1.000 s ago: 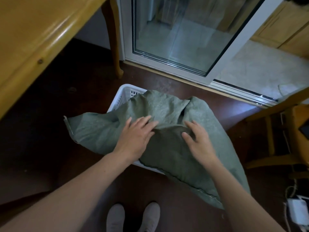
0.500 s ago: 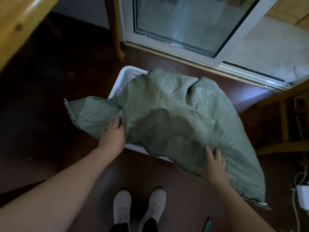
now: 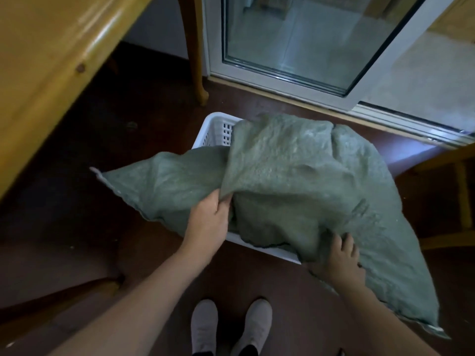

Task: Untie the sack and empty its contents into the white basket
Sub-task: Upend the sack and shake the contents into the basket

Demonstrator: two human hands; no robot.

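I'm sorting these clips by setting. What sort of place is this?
Most likely a room in a home: a varnished wooden table, a glazed sliding door onto a paler floor, and a wooden chair near the white basket.

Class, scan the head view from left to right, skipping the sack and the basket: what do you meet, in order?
Wooden tabletop → left hand → right hand → wooden chair frame.

A wooden table (image 3: 51, 60) stands at left, a glass door (image 3: 295, 39) ahead, pale shoes (image 3: 204, 325) on the dark floor (image 3: 77, 227), perhaps a chair (image 3: 462, 191) at right.
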